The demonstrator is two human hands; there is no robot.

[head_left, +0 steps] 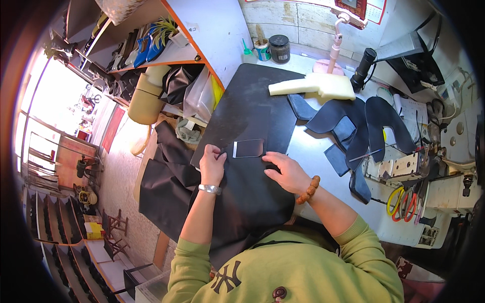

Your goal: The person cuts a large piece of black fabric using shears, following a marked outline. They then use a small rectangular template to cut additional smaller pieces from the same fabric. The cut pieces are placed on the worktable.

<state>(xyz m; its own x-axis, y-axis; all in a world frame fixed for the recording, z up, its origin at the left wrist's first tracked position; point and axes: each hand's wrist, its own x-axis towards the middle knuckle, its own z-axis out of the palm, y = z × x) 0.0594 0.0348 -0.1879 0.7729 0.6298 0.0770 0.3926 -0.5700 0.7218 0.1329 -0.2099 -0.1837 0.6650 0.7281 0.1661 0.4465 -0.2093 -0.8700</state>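
We judge that the step in hand is the placing or lining up of a small dark rectangular plate [248, 148], which has a pale strip at its left end. It lies flat on the black sheet [247, 189], between our two grips and slightly ahead of them.

Our left grip [213, 165] is near the pale end of the plate, with a narrow gap. Its thumb and bent fingers are together; whether they pinch some fold of the sheet, we cannot tell. Our right grip [290, 173] has the thumb and the forefinger apart, and nothing is clamped between them. The forefinger points to the near right corner of the plate; whether it touches or stays just beside, we cannot say.

The next move, in our opinion, calls for a light push of the right fingertip, while the left grip keeps the sheet from sliding. As the plate looks thin and smooth, it could easily slip out of its line.

To the right of our right grip, on the white tabletop [309, 146], we see an arch-shaped black piece [376, 111] and a pen [366, 155]. A cream foam piece [336, 87] lies farther ahead of this grip, and yellow-handled scissors [394, 199] are well apart, on its right.
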